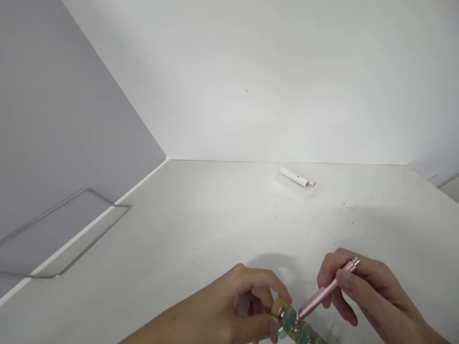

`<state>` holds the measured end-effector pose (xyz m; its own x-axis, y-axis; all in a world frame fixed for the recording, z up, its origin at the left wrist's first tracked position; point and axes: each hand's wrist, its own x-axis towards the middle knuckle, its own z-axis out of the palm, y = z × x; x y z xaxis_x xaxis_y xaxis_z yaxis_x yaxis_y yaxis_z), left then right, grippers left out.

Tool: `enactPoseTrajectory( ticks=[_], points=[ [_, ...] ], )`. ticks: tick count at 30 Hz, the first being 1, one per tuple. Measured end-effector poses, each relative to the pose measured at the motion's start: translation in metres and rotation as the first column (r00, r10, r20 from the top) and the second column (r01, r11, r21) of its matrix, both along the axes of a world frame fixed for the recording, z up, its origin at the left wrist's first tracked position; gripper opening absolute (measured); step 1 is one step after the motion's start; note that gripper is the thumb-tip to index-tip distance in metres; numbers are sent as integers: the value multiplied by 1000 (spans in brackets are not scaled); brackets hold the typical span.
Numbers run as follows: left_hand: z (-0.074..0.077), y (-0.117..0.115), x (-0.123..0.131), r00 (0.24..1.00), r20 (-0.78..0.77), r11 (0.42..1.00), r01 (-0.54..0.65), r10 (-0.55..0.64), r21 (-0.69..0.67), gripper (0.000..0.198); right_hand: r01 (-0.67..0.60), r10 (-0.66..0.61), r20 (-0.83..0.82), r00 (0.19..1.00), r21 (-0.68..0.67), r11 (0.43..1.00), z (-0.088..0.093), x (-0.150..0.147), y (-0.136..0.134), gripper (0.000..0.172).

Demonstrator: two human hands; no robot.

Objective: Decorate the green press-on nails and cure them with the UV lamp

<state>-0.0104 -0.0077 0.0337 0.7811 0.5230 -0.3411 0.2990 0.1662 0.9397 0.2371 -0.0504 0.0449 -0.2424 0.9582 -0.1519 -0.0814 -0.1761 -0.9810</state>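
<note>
At the bottom edge, my left hand [247,301] pinches a strand of chunky yellow and green beads [289,321] between thumb and fingers. Shiny metal bits sit among the beads, and the strand's lower end runs out of the picture. My right hand [369,291] grips a slim pink pen-shaped tool [324,294] with silvery ends. Its lower tip meets the strand beside a green bead, while the other end points up and right. What kind of tip it has is too small to tell.
Farther back on the white table [201,205] lies a white stick-shaped case [294,177] with a pink end. Small dark specks dot the surface to its right. A bent metal wire frame [96,241] stands at the left edge, and white panels rise behind.
</note>
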Motion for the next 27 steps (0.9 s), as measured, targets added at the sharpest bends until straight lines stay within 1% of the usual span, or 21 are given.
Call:
enactPoseTrajectory(
  ticks=[5,9,12,15,17,18,21,23,25,27],
  points=[
    [-2,0,-2,1000,-2,1000,-10,10,3,19,-33,33,-3,999,-19,999,0,1,0,41],
    [-3,1,-1,1000,6,1000,-11,11,-1,20,-107,107,10,994,3,994,0,4,0,43],
    [-1,4,2,1000,11,1000,-16,16,-10,20,-161,160,41,986,37,986,3,5,1,44],
    [2,5,4,1000,5,1000,-24,24,6,21,-194,189,88,978,40,980,6,4,0,44],
    [2,4,4,1000,3,1000,-22,22,0,22,-175,171,97,980,28,984,6,4,0,44],
    [2,3,3,1000,6,1000,-16,16,-7,22,-146,143,94,985,25,989,5,4,0,44],
    [0,0,2,1000,6,1000,-9,9,-20,24,3,-5,72,997,24,1000,1,3,2,43],
    [-2,-2,1,1000,14,1000,-15,15,-21,24,79,-80,43,996,14,997,-1,2,4,42],
    [-3,-3,0,1000,19,999,-21,22,-28,25,92,-93,-5,996,-61,994,-2,2,8,43],
    [-4,-3,0,1000,16,999,-16,17,-28,26,79,-90,-54,994,-171,982,-1,2,11,45]
  ],
)
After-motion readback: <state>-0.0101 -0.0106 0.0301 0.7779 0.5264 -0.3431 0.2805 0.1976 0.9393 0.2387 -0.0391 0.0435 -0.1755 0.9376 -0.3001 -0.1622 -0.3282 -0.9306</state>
